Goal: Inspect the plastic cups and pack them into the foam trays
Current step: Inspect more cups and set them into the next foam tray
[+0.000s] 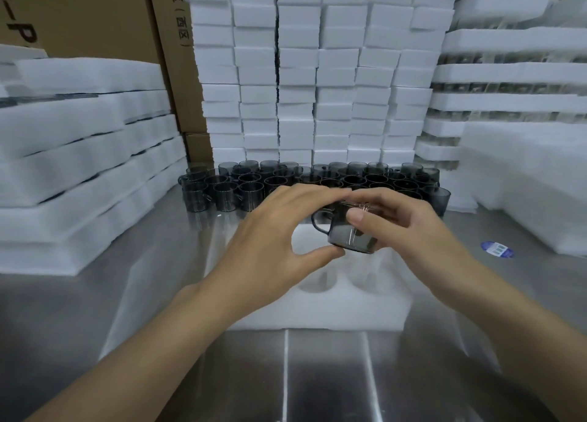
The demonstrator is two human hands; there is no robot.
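A smoky grey see-through cup point(351, 236) with a handle on its left side is held tilted above a white foam tray point(333, 307). My right hand point(403, 228) grips it, thumb on its side wall and fingers over the rim. My left hand point(279, 240) holds it too, thumb under its base and fingers over the top. The tray lies on the steel table and shows round pockets with nothing in them. Several more grey cups point(251, 183) stand in rows behind my hands.
Stacks of white foam trays rise at the left point(79, 155), back point(317, 72) and right point(514, 72). Brown cardboard boxes point(95, 18) stand at the back left. A blue round sticker point(497, 249) lies on the steel table point(317, 374).
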